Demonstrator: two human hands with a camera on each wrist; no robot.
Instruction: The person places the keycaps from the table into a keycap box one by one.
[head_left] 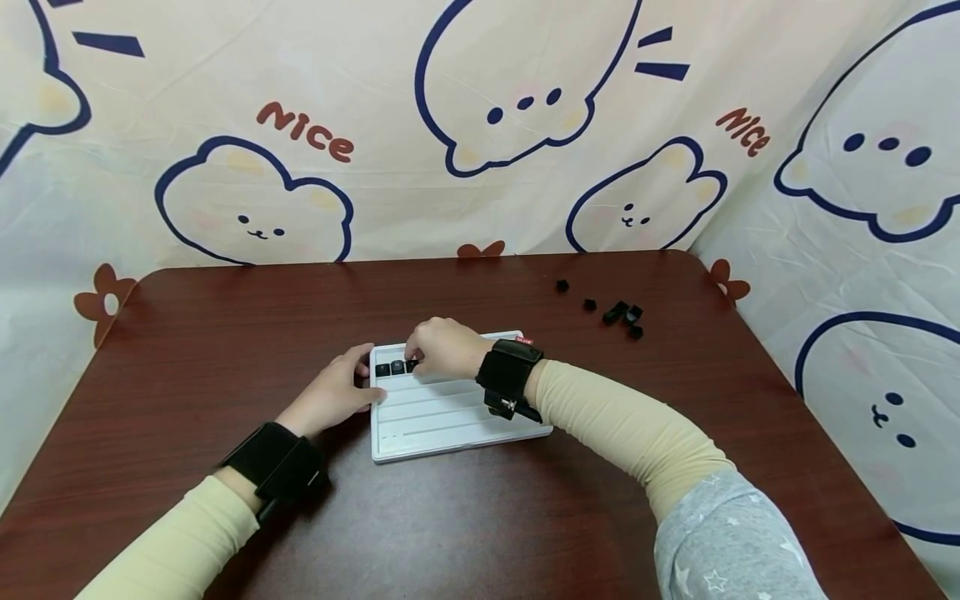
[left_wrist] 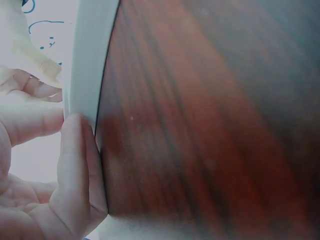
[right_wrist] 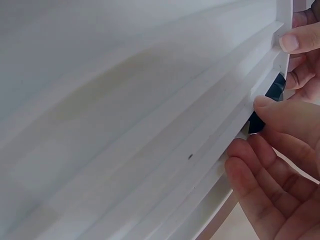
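A small black block [right_wrist: 256,123] is pinched by the thumb and forefinger of the right hand [head_left: 447,348], low over the uppermost row of the white tray [head_left: 457,418]. Most of it is covered by those fingers, so its long axis cannot be told, nor can it be seen whether the tray is touched by its underside.

The relation on which placement turns is found just to the left of the right fingers: two seated blocks [head_left: 390,368] are lined up side by side there, between these fingers and the left hand [head_left: 332,395], and the held block is kept in line with them. The row itself is run along the tray's long axis, roughly left to right past the right fingers, and its remaining length is partly hidden beneath the right hand.

The tray's left edge is gripped by the left hand, with the thumb laid over the rim and the other fingers set against the outer side.

Beyond the right fingers and well to their right, loose black blocks [head_left: 615,312] are scattered on the bench [head_left: 225,350] (some are bunched too closely to be counted surely); the right hand is the nearer to them.
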